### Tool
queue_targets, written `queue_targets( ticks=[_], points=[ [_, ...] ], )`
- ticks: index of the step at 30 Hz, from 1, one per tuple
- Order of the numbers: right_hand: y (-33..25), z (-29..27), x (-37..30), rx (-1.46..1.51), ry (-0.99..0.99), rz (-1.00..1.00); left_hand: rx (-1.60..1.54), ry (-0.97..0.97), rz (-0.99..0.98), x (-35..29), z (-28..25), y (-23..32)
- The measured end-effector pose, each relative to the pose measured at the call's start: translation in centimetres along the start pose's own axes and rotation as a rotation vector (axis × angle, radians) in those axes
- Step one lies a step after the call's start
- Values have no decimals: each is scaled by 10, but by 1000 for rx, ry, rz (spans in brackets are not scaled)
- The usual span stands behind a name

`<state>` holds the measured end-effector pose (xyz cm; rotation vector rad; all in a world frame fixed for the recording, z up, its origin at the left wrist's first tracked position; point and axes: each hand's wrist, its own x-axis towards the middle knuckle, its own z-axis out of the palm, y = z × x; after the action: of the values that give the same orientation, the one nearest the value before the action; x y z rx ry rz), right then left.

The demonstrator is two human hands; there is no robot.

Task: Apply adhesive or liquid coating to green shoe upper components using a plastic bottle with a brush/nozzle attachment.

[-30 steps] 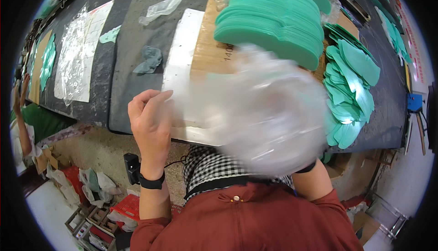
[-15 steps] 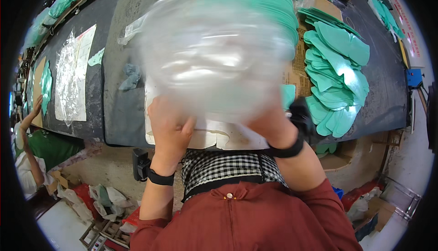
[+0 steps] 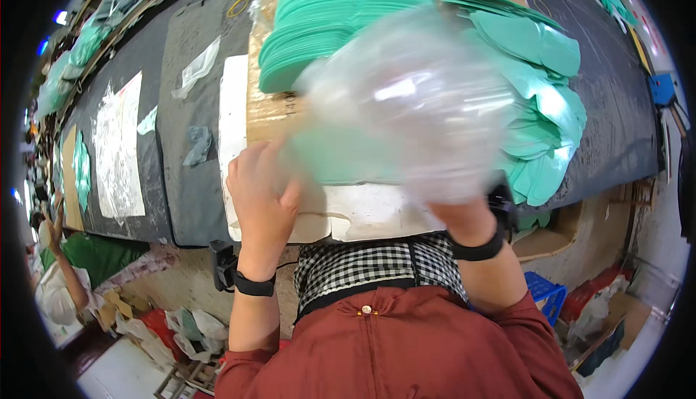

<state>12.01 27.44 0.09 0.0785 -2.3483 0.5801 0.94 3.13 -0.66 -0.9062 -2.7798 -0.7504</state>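
Observation:
In the middle, a large clear plastic bag or sheet (image 3: 417, 91), crumpled and smeared by motion, hangs over the work area. My right hand (image 3: 467, 218) grips its lower right part; the plastic covers most of those fingers. My left hand (image 3: 264, 192) is closed, fingers bent, at the left end of a pale green insole-shaped piece (image 3: 341, 154). This piece is blurred and partly under the plastic. Below both hands lies a white board (image 3: 370, 210) along the table's near edge. Each wrist wears a black strap with a small device.
A neat stack of green insole-shaped pieces (image 3: 348, 7) rests on cardboard (image 3: 272, 109) beyond my hands. A loose pile of green pieces (image 3: 540, 145) lies right. Plastic scraps (image 3: 197, 145) are on the dark table (image 3: 188, 203) at left. Another person's arm (image 3: 65, 265) shows far left.
The plastic has swung right with my right hand, uncovering the stack and some cardboard. My left hand stays near its place, now beside the green piece. The view has shifted slightly.

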Motion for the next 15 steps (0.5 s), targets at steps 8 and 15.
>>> queue_targets(
  ticks=[8,15],
  points=[
    [18,-56,-34,189,93,256,-30,-82,-96,12,-12,6],
    [-25,11,-7,848,280,116,-187,-121,-282,9,-4,-6]
  ],
)
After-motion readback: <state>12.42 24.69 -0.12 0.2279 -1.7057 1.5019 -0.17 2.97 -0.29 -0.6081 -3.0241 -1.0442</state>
